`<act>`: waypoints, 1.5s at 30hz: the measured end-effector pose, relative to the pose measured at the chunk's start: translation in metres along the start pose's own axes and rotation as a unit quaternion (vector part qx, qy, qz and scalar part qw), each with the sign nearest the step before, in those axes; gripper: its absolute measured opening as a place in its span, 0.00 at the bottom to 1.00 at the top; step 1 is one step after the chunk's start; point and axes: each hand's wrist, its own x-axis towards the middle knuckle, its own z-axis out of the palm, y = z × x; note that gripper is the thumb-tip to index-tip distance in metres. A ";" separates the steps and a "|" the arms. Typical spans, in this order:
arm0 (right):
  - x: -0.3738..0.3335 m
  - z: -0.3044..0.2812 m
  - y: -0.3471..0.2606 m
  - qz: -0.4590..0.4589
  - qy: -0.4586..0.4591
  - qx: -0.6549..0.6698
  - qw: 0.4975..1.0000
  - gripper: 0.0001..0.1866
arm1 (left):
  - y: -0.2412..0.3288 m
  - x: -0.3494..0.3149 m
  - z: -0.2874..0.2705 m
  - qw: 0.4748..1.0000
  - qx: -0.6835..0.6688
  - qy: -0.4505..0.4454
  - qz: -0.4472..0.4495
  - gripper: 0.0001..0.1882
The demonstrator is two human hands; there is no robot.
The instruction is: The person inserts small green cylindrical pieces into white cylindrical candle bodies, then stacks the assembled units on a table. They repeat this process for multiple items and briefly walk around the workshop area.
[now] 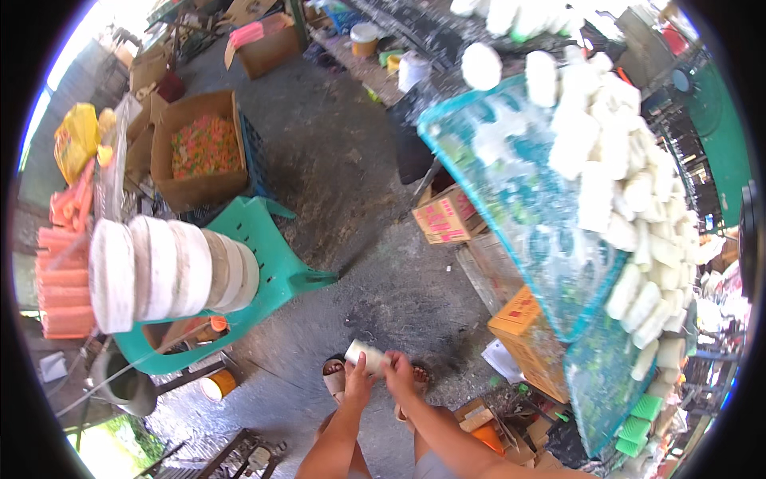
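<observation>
Low in the middle of the head view, I hold a short white cylinder (363, 354) that looks like a thick candle, tilted in front of my feet. My left hand (358, 385) is closed round its lower side, the thumb lying along it. At its right end, the fingers of my right hand (397, 377) are pinched together on it; what exactly they grip there is partly hidden. Many similar white cylinders (594, 152) lie heaped on a blue-green table (511, 191) to my right.
On my left, a green plastic chair (279, 263) carries thick white rolls (171, 267) beside stacked orange-pink sticks (64, 283). A cardboard box (199, 188) of colourful small pieces stands beyond it. Boxes (531, 343) sit under the table's edge. A yellow can (218, 385) is on the floor.
</observation>
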 end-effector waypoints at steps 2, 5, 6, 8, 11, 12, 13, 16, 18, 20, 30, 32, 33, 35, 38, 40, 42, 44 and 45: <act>-0.098 -0.009 -0.095 0.110 -0.089 0.110 0.984 0.21 | 0.050 -0.046 0.020 0.991 0.029 -0.131 -0.007 0.26; -0.156 -0.044 -0.180 0.133 -0.160 -0.016 0.978 0.21 | 0.115 -0.098 0.061 0.954 0.282 -0.067 0.079 0.29; -0.171 -0.048 -0.230 -0.012 -0.090 -0.149 0.985 0.25 | 0.137 -0.112 0.069 0.965 0.177 -0.194 -0.014 0.31; -0.188 -0.046 -0.318 -0.267 -0.003 -0.211 0.940 0.34 | 0.174 -0.134 0.084 0.882 -0.044 -0.421 -0.209 0.35; -0.179 -0.034 -0.404 -0.320 -0.058 -0.228 0.918 0.38 | 0.189 -0.255 0.149 0.936 0.198 -0.285 -0.062 0.39; -0.177 -0.039 -0.431 -0.312 -0.064 -0.254 0.913 0.38 | 0.198 -0.285 0.160 0.926 0.196 -0.317 -0.059 0.38; -0.179 -0.043 -0.447 -0.289 -0.059 -0.200 0.934 0.39 | 0.204 -0.310 0.170 0.913 0.198 -0.351 -0.061 0.39; -0.219 -0.024 -0.453 -0.303 -0.076 -0.090 0.946 0.43 | 0.206 -0.304 0.172 0.898 0.268 -0.313 0.153 0.38; -0.273 -0.007 -0.485 -0.359 -0.066 -0.028 0.931 0.48 | 0.217 -0.330 0.187 0.877 0.267 -0.317 0.243 0.35; -0.269 -0.023 -0.477 -0.387 -0.037 -0.138 0.911 0.48 | 0.261 -0.364 0.204 0.854 0.089 -0.512 -0.022 0.32; -0.290 -0.120 -0.519 -0.423 0.046 -0.248 0.870 0.34 | 0.215 -0.435 0.226 0.803 0.084 -0.587 -0.064 0.38; -0.277 -0.128 -0.504 -0.399 0.093 -0.190 0.892 0.33 | 0.204 -0.439 0.230 0.811 0.140 -0.567 -0.037 0.38; -0.273 -0.137 -0.497 -0.389 0.125 -0.163 0.898 0.33 | 0.203 -0.444 0.235 0.798 0.166 -0.578 -0.039 0.37; -0.291 -0.118 -0.485 -0.377 0.152 -0.111 0.907 0.36 | 0.205 -0.444 0.236 0.805 0.177 -0.564 -0.047 0.37; -0.350 -0.090 -0.507 -0.395 0.063 -0.015 0.916 0.38 | 0.209 -0.406 0.246 0.864 0.057 -0.498 -0.055 0.35; -0.362 -0.113 -0.521 -0.359 0.081 -0.092 0.925 0.38 | 0.204 -0.414 0.270 0.898 0.036 -0.432 -0.073 0.35; -0.357 -0.130 -0.515 -0.387 0.152 -0.145 0.898 0.37 | 0.197 -0.419 0.290 0.908 0.004 -0.403 -0.117 0.31; -0.355 -0.129 -0.513 -0.405 0.174 -0.079 0.894 0.35 | 0.200 -0.410 0.293 0.903 -0.046 -0.425 -0.048 0.29; -0.354 -0.128 -0.513 -0.411 0.185 -0.042 0.892 0.34 | 0.205 -0.407 0.293 0.899 -0.068 -0.433 -0.014 0.28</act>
